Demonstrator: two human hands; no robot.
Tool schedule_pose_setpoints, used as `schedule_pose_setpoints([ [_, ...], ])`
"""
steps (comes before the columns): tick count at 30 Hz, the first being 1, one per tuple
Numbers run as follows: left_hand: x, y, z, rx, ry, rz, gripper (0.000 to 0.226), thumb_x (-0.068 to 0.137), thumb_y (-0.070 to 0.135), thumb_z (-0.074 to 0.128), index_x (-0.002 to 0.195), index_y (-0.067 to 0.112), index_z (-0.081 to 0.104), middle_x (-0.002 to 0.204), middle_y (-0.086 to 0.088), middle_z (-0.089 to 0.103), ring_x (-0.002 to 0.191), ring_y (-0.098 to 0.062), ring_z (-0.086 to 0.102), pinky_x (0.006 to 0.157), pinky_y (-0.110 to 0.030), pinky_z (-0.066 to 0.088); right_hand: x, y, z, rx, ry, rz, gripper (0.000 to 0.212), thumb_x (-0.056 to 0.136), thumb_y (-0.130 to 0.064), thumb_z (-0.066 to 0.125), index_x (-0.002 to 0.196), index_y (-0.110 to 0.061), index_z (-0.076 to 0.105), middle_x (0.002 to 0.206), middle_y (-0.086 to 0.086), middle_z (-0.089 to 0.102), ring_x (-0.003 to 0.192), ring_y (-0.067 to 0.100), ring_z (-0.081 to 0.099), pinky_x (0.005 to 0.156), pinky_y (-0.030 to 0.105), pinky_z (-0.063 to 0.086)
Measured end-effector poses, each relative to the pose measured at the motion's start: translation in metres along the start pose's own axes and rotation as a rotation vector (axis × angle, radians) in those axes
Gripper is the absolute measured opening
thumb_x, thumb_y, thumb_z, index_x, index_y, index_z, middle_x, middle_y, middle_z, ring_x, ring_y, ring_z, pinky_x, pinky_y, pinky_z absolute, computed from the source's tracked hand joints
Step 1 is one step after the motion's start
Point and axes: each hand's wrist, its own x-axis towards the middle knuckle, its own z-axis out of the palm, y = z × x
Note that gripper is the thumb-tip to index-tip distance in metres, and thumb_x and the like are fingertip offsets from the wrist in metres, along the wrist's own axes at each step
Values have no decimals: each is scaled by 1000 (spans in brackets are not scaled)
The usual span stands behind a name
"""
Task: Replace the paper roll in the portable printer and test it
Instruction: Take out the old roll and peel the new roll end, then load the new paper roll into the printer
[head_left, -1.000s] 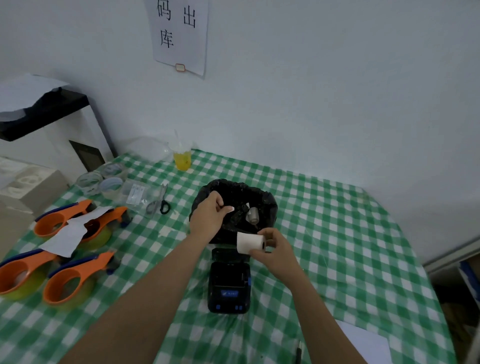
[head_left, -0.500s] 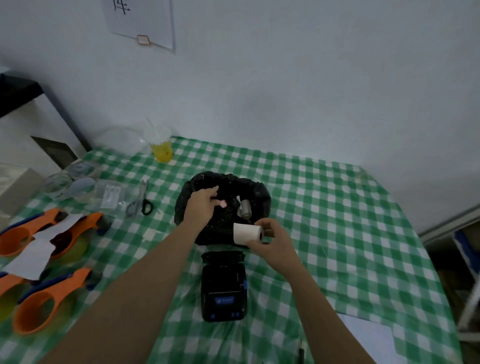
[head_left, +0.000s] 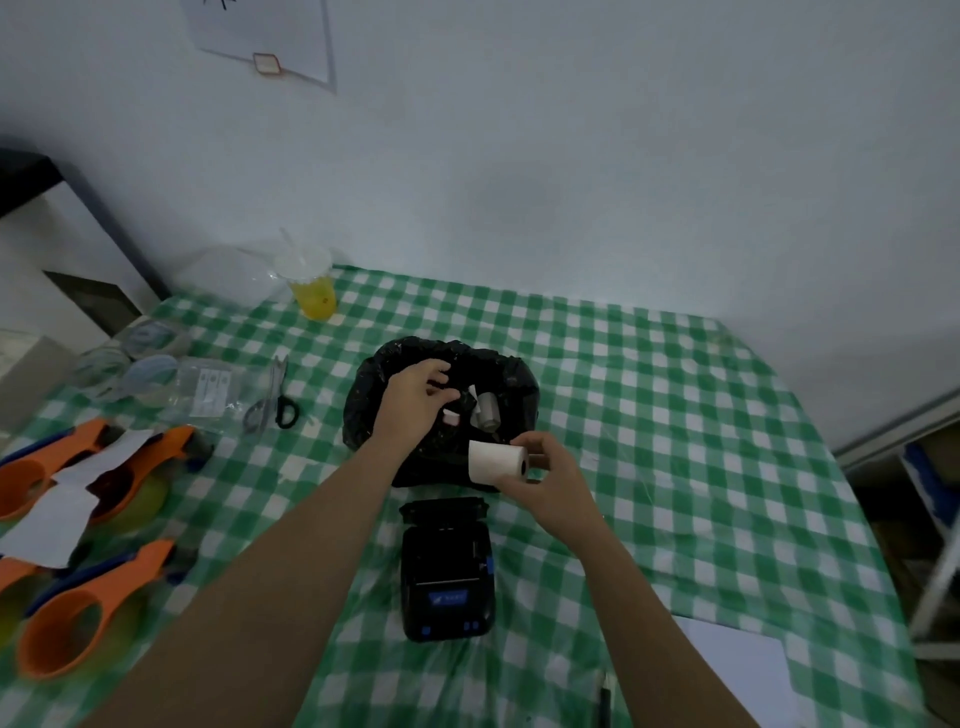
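A black portable printer (head_left: 445, 569) lies on the green checked tablecloth (head_left: 675, 441), its lid open at the far end. Just above and beyond it my right hand (head_left: 545, 475) holds a white paper roll (head_left: 496, 460) by its end. Behind the roll stands a bin lined with a black bag (head_left: 374, 395). My left hand (head_left: 413, 400) hovers over the bin's mouth, fingers apart. A small white and pink scrap (head_left: 451, 415) sits just below the fingers; whether they touch it is unclear. A grey empty core (head_left: 487, 410) lies inside the bin.
Scissors (head_left: 275, 402) lie left of the bin. Orange tape dispensers (head_left: 78, 623) and white paper slips (head_left: 57, 514) fill the left side. A cup of yellow drink (head_left: 311, 286) stands at the back. White sheets (head_left: 737, 670) and a pen (head_left: 602, 696) lie at the near right.
The view has tilted downward. My left hand went from pinching a white scrap at the bin's rim to hovering over its mouth with fingers spread. My right hand keeps the roll by the bin.
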Motion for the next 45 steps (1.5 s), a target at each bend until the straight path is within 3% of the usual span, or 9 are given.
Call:
schedule_pose_setpoints([
  [3,-6,8,-3,61,45,83,17,86,21,65,97,9,68,95,-9,66,85,-18,60,80,-25,52,-1,1,1,7,0,-6,36,75,-10,73,104,-18,54,103,-6,54,97,13,54,79,33,54],
  [5,-18,16,-9,-10,-65,75,19,89,26,59,94,10,69,87,-6,67,83,-20,64,73,-12,50,-2,1,3,21,6,-12,37,75,-10,73,105,-18,54,103,-6,54,97,13,54,81,35,55],
  [7,-33,20,-14,-60,-211,50,24,92,32,53,94,15,69,83,-3,68,80,-15,64,78,-17,48,-4,3,5,30,12,-19,37,75,-11,74,106,-18,54,105,-4,55,97,13,54,82,34,55],
  [12,-76,6,-18,-37,-419,52,28,86,30,62,112,19,65,108,8,60,101,-7,57,80,-16,46,-18,13,12,62,-50,-22,36,77,-13,75,106,-19,55,108,-2,57,101,14,56,83,31,54],
  [21,-135,-41,-5,211,-346,170,14,85,20,64,96,11,67,106,-5,67,98,-19,61,87,-33,50,-51,55,45,-25,-122,26,38,76,-8,73,105,-22,53,115,3,55,104,20,57,88,39,55],
  [28,-158,-76,20,377,-126,119,18,90,21,55,97,7,65,99,-12,69,93,-28,61,76,-39,49,-48,76,73,-312,-64,-71,42,77,-18,74,116,-14,59,116,5,58,106,17,49,89,24,37],
  [35,-157,-96,38,447,-49,135,7,80,16,61,77,10,61,71,-11,68,72,-31,63,57,-34,50,-33,95,85,-425,-12,62,41,77,-30,72,113,-24,56,122,11,49,118,27,41,97,36,37],
  [42,-154,-103,44,599,-25,170,22,78,30,45,72,18,62,63,4,69,71,-20,65,68,-26,34,-27,98,85,-664,-20,-124,32,85,-32,62,114,-18,63,127,3,57,119,32,41,98,43,34],
  [45,-153,-104,46,591,-20,172,22,78,29,46,70,17,62,63,3,70,69,-21,65,67,-26,33,-31,100,87,-697,81,-257,25,78,-28,65,99,-17,70,101,5,67,96,31,55,79,45,49],
])
